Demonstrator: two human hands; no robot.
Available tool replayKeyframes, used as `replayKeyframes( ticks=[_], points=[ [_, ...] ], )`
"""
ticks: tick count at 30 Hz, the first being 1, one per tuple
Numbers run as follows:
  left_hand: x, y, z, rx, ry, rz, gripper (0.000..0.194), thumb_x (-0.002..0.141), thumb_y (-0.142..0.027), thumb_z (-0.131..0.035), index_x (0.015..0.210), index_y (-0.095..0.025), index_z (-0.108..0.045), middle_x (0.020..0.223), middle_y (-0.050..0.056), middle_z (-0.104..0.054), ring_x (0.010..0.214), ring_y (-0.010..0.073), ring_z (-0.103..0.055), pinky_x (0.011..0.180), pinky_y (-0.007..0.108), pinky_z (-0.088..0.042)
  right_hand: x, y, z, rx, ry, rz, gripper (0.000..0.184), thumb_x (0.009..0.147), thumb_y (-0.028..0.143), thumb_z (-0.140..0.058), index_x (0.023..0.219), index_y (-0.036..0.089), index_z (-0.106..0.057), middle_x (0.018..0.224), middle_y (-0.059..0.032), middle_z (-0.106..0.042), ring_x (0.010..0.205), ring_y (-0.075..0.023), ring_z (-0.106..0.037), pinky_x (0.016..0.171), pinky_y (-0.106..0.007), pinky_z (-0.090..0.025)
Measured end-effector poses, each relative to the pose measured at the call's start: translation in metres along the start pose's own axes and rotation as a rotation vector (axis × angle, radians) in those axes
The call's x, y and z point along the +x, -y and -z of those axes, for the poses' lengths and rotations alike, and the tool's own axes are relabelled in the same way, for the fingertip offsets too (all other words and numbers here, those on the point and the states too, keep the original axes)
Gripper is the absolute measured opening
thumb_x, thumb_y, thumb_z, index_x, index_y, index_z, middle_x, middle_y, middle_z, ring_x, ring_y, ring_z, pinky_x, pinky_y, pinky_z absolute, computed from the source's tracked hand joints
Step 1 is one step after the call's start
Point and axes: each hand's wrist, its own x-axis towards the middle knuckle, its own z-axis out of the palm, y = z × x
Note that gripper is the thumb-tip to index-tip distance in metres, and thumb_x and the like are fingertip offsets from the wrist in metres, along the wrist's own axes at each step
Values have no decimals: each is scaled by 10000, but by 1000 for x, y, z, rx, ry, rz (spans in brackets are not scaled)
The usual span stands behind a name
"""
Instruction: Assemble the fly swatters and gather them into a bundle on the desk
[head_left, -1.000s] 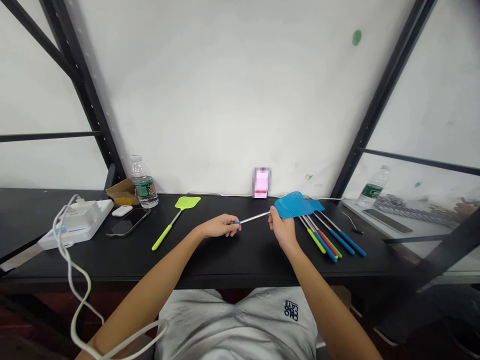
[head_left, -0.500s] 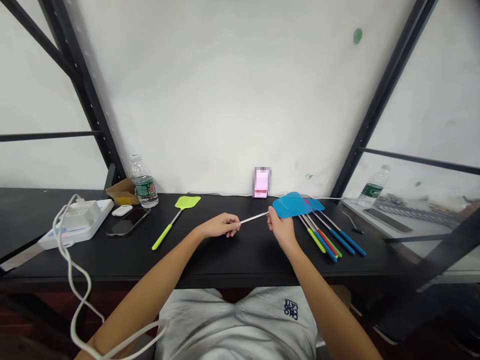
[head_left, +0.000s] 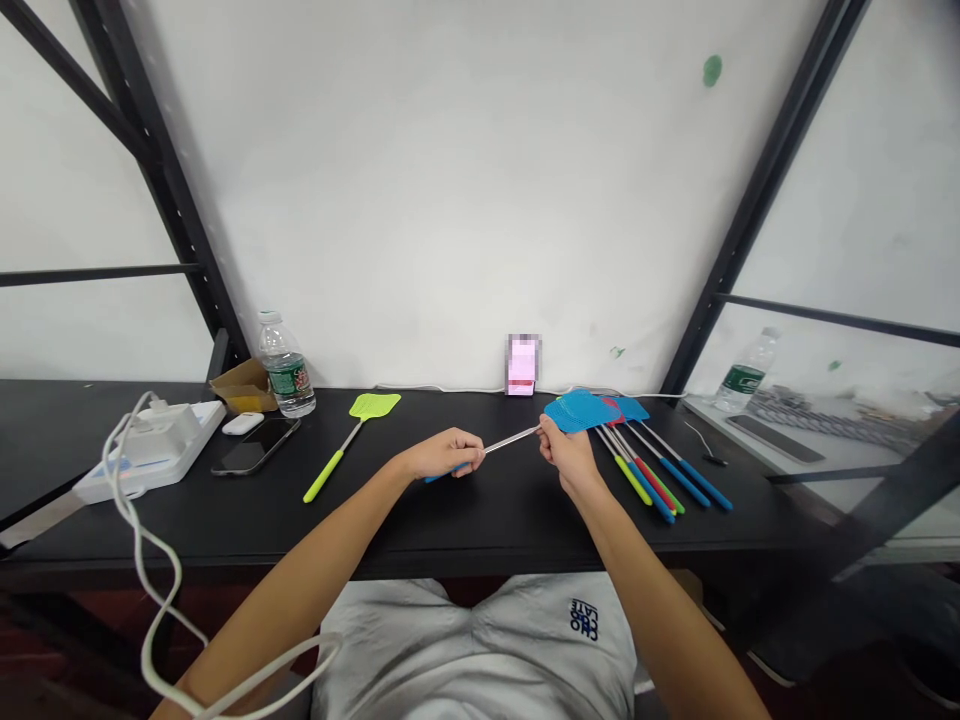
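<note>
A blue fly swatter [head_left: 581, 411] is held between both hands above the black table. My left hand [head_left: 448, 455] is closed around its handle, and a bit of blue grip sticks out past the palm. My right hand [head_left: 564, 450] pinches the metal rod just below the blue head. To the right lie several more fly swatters [head_left: 651, 482] with blue, red and green handles, their heads partly hidden behind the held one. A lime-green fly swatter [head_left: 324, 475] rests alone to the left of my left hand.
A lit phone [head_left: 523, 365] leans against the wall. At the left are a water bottle [head_left: 287, 375], a brown box [head_left: 244, 385], a dark phone [head_left: 256, 446], a white case [head_left: 242, 424] and a power strip [head_left: 202, 425] with white cables. A short cable [head_left: 712, 459] lies far right.
The blue handle end now shows beyond my left hand, and more metal rod is visible between the hands. My right hand has shifted slightly right.
</note>
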Motion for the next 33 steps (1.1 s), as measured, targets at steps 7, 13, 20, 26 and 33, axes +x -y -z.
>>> replayKeyframes(
  ticks=[7, 13, 20, 26, 33],
  points=[
    [-8, 0, 8, 26, 2, 16, 200, 809, -256, -487, 656, -152, -563, 497, -38, -477, 479, 78, -416, 541, 209, -338, 24, 7, 30, 84, -163, -59, 308, 686, 351, -746, 613, 178, -502, 491, 46, -465, 377, -45, -352, 313, -170, -212],
    [-20, 3, 19, 14, -4, 61, 202, 819, -269, -495, 680, -151, -581, 511, -35, -496, 499, 85, -427, 561, 212, -355, 54, 20, 98, 46, -279, -92, 278, 630, 334, -763, 623, 154, -552, 479, 32, -489, 381, -55, -386, 321, -165, -208],
    [-16, 5, 12, -30, -31, 59, 215, 835, -304, -506, 706, -150, -587, 535, -31, -496, 503, 84, -426, 539, 209, -349, 21, 4, 29, 70, 54, -220, 418, 715, 564, -669, 756, 151, -617, 547, -5, -575, 400, -80, -438, 363, -193, -265],
    [-16, 2, 8, 9, -29, 45, 233, 835, -328, -510, 707, -151, -591, 538, -29, -496, 507, 86, -427, 540, 211, -357, 6, 0, 4, 159, 44, -235, 459, 776, 625, -577, 777, 169, -623, 585, -17, -583, 417, -103, -449, 373, -231, -273],
    [-15, 0, 8, 21, -9, 35, 227, 843, -311, -502, 709, -152, -594, 534, -34, -493, 508, 84, -422, 551, 211, -356, 4, -1, 5, 146, 82, -204, 485, 789, 652, -566, 812, 172, -628, 580, 4, -554, 416, -94, -434, 380, -224, -258]
  ],
)
